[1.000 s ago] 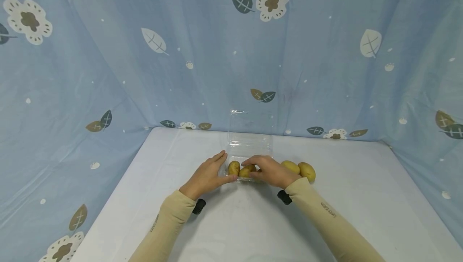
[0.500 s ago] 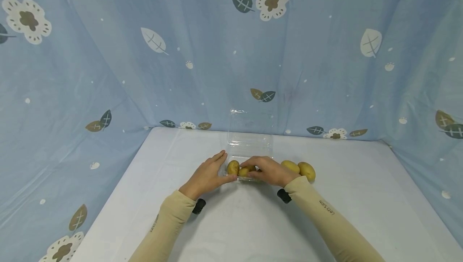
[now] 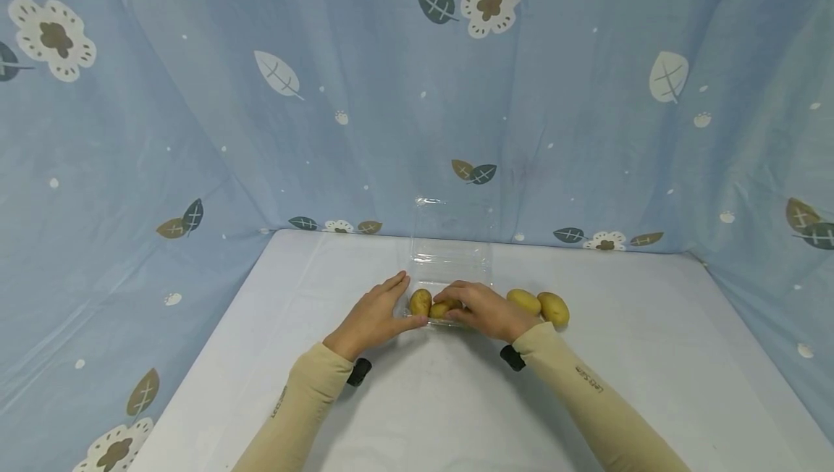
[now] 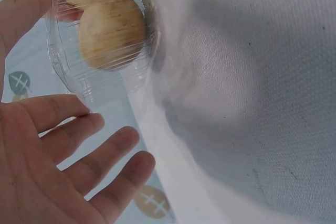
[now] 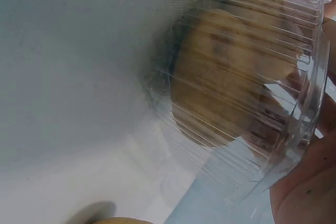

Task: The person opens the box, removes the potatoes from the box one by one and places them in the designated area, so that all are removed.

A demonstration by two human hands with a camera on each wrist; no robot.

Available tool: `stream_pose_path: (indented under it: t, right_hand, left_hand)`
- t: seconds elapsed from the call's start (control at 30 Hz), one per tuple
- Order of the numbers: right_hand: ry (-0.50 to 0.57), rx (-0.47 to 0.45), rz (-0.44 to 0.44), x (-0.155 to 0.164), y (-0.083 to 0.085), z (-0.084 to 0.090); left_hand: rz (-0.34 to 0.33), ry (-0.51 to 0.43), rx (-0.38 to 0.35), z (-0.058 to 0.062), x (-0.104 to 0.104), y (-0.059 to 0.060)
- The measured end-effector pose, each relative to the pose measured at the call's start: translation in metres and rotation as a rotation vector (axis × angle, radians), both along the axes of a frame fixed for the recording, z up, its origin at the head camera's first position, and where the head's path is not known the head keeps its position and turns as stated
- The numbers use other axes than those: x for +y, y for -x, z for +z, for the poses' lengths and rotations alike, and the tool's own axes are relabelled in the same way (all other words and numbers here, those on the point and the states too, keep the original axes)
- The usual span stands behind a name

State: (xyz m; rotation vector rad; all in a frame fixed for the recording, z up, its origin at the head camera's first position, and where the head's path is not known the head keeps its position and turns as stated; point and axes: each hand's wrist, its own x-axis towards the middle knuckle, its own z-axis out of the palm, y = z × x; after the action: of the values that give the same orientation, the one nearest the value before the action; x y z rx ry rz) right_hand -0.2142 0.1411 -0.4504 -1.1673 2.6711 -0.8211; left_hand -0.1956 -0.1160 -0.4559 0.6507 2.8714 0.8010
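Observation:
A clear plastic clamshell box [image 3: 449, 323] stands at mid-table, its lid [image 3: 452, 226] raised at the back. Inside, a yellow-brown potato [image 3: 420, 302] sits at the left end, with another potato [image 3: 441, 310] beside it. My left hand [image 3: 374, 318] steadies the box's left side with fingers spread and straight, the thumb at the front rim; the left wrist view shows the fingertips [image 4: 139, 163] apart from the potatoes. Reaching in from the right, my right hand [image 3: 485, 309] curls its fingers and thumb around the second potato. Through the ribbed plastic, a potato [image 5: 210, 82] shows at the box's right end.
To the right of the box, two more potatoes [image 3: 523, 302] [image 3: 554, 309] lie side by side on the white tablecloth [image 3: 651, 356]. A blue curtain [image 3: 365, 95] with leaves and flowers hangs behind the table and at both sides. Black wrist devices [image 3: 512, 357] sit under both wrists.
My right hand's fingers have shifted slightly over the second potato, covering a little more of it. My left hand and the box stay where they were.

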Motion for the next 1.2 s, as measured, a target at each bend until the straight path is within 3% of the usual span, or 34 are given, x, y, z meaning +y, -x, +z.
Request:
stream_pose_path:
  t: [0.7, 1.03, 1.2]
  right_hand:
    - [0.235, -0.045, -0.176, 0.019, -0.008, 0.009]
    - [0.325, 0.014, -0.235, 0.034, -0.016, 0.017]
    - [0.347, 0.0, -0.296, 0.048, -0.022, 0.017]
  left_hand:
    - [0.007, 0.013, 0.01, -0.001, 0.002, 0.001]
    - [0.005, 0.0, 0.004, 0.0, 0.002, 0.0]
    - [0.0, 0.013, 0.015, -0.001, 0.001, 0.001]
